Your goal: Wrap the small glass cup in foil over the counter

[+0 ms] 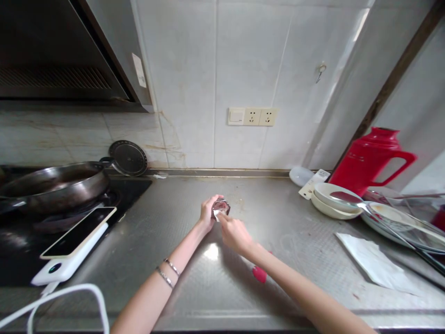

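My left hand is wrapped round the side of a small round cup or jar, dark-rimmed and with a reddish-brown inside. Its mouth faces up toward me over the steel counter; whether its base touches the counter I cannot tell. Closed in a pinch, my right hand grips a white tissue at the near rim of the cup. Under my right forearm lies a partly hidden item with red patches.
On the left, a metal pan sits on a black cooktop, near a phone on a white power bank with a cable. To the right are stacked bowls, a red thermos jug, plates and a folded tissue.
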A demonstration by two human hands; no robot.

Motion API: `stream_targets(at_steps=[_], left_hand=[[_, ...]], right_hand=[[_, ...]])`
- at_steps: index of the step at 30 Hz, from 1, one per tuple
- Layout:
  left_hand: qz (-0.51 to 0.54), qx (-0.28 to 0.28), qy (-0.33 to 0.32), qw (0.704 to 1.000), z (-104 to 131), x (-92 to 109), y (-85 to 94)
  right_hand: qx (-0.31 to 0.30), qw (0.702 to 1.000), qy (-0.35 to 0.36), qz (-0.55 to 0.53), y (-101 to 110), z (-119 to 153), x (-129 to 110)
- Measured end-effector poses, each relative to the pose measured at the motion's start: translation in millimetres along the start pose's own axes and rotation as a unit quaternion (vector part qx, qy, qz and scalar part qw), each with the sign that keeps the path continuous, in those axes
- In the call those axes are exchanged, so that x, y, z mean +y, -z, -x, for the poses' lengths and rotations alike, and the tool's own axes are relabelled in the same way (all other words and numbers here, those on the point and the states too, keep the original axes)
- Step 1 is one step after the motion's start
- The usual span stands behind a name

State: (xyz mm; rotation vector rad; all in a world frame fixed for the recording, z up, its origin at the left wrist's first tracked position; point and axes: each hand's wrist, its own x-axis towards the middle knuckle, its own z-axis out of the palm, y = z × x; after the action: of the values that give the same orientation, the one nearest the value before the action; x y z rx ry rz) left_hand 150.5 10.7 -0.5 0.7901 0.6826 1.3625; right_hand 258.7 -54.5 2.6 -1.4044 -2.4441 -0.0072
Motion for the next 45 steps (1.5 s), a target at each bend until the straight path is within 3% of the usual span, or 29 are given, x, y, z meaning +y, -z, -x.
stream_targets(at_steps=[6, 11, 13, 17, 21, 24, 27, 31, 34, 39, 45], left_hand=[[0.057, 0.006, 0.04, 0.998, 5.1, -3.3, -3.8], [0.118, -0.014, 0.055, 0.991, 5.4, -2.6, -4.7], [0.133, -0.052, 0.065, 0.988, 5.2, 1.3, -3.6], [0.137, -0.178, 0.135, 0.965, 1.9, 18.4, 5.7], [0.062, -0.238, 0.21, 0.946, -7.4, 35.8, 21.4], [-0.021, -0.251, 0.256, 0.933, -12.8, 37.6, 28.1], [-0.087, -0.238, 0.296, 0.921, -13.3, 29.7, 28.5], [-0.155, -0.196, 0.319, 0.914, -10.2, 16.2, 24.2], [-0.139, -0.164, 0.271, 0.938, -8.6, 8.2, 18.3], [-0.077, -0.059, 0.173, 0.98, -7.5, 0.5, 5.2], [-0.027, 0.018, 0.061, 0.998, -6.6, -1.7, -1.6]], right_hand=[[0.096, 0.99, -0.046, -0.091, -18.7, -2.4, -5.8], [0.091, 0.995, 0.035, -0.02, -16.1, -2.2, 10.0], [0.068, 0.993, 0.084, 0.038, -8.0, -2.5, 16.6], [0.038, 0.973, 0.176, 0.141, 18.8, -4.8, 29.7], [-0.004, 0.941, 0.297, 0.162, 42.1, -5.7, 41.4], [-0.053, 0.927, 0.33, 0.173, 48.1, -3.9, 44.6], [-0.088, 0.902, 0.367, 0.211, 47.4, -3.0, 44.8], [-0.077, 0.872, 0.424, 0.23, 43.5, -4.9, 50.3], [-0.077, 0.891, 0.379, 0.238, 42.1, -5.4, 57.0], [-0.047, 0.952, 0.202, 0.225, 43.0, -1.5, 53.3], [-0.04, 0.986, 0.061, 0.15, 31.5, 2.6, 35.0]])
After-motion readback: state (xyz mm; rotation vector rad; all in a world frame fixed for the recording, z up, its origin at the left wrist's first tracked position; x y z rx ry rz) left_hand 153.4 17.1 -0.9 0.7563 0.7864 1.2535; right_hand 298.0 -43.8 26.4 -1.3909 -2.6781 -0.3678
